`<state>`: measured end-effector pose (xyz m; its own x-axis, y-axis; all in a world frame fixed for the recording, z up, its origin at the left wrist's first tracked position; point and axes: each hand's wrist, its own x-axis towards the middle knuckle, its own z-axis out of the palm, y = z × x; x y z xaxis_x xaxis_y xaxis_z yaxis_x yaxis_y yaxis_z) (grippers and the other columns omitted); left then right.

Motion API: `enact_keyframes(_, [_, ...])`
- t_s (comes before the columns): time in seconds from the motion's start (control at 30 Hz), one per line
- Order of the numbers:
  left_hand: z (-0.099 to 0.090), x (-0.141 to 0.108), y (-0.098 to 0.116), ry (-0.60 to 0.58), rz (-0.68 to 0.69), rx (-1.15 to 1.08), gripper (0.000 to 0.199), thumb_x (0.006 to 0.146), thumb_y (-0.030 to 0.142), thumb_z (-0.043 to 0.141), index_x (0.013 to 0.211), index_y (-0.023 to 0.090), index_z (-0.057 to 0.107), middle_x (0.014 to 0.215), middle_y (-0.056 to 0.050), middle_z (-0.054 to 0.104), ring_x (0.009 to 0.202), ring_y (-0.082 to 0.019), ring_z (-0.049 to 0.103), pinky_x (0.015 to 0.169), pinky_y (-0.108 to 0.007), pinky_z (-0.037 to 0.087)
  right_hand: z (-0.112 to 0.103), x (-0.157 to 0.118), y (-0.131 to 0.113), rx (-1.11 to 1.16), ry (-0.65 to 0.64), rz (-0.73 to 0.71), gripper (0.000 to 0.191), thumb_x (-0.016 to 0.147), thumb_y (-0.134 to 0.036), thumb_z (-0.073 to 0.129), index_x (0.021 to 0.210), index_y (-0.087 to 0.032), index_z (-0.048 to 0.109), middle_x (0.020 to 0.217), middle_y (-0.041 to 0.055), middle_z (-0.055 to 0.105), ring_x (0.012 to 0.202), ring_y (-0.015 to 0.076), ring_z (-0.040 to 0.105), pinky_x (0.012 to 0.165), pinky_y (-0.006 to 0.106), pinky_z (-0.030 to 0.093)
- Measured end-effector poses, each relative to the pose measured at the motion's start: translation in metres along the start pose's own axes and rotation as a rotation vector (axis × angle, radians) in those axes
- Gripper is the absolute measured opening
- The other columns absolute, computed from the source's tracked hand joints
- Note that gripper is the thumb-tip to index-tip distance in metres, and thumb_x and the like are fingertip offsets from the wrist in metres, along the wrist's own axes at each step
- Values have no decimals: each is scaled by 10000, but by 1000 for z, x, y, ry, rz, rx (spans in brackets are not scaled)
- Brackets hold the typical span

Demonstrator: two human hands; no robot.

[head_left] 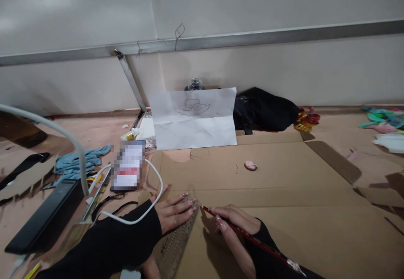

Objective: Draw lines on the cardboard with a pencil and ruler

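My left hand (176,213) lies flat with its fingers stretched over a clear triangular ruler (179,241), pressing it on an opened-out cardboard sheet (284,228). In my right hand (235,224) is a dark red pencil (249,237), its tip on or just above the cardboard beside the ruler's right edge. Whether the tip touches, I cannot tell. Beyond my hands, a creased white paper (195,129) with a line drawing stands propped up. A small pinkish eraser-like lump (251,166) rests on the cardboard. Faint pencil lines show near the cardboard's far edge.
To the left are a phone (128,165) with a blurred screen, a white cable (148,211) crossing my left sleeve, a long black box (44,216) and blue gloves (82,161). A black bag (268,108) lies behind the paper, against the wall. Colourful scraps (385,119) lie far right.
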<state>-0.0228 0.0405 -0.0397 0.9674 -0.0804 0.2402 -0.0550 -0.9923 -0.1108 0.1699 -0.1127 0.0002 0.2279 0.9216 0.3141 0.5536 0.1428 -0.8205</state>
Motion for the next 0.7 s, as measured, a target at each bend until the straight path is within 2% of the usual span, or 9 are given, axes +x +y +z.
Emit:
enact_keyframes(0.07, [0,0,0,20,7,9,406,862,154,508,1248,212,397,1324,22,391,1287,-163,245,1037,-516,-96,0,0,0,-5,-5,1,198,837,-208,456,953,-190,616,728,36,660,645,136,627,596,233,501])
enact_keyframes(0.17, [-1,1,-1,29,13,18,368,889,165,459,1249,212,396,1335,38,365,1282,-157,257,1061,-484,-65,1,0,0,-2,10,7,195,836,-205,460,949,-196,619,733,28,659,638,127,625,592,224,498])
enact_keyframes(0.37, [-2,1,-1,9,8,8,389,861,159,508,1234,224,416,1293,5,436,1279,-155,265,1070,-472,-2,1,2,-1,-28,10,-20,187,830,-198,463,930,-189,621,738,37,669,643,135,631,591,229,507])
enact_keyframes(0.57, [-3,2,0,9,-12,-5,381,853,178,527,1218,235,435,1256,3,483,1265,-144,296,1071,-464,-15,7,0,5,-44,45,-80,202,811,-160,475,957,-218,601,754,29,665,649,135,631,596,226,510])
enact_keyframes(0.7, [-6,4,-1,29,-9,-17,328,886,187,471,1210,226,439,1256,19,477,1248,-143,331,1063,-475,-56,11,-2,7,-47,33,-153,246,788,-116,468,980,-236,564,794,37,665,695,150,632,628,245,509])
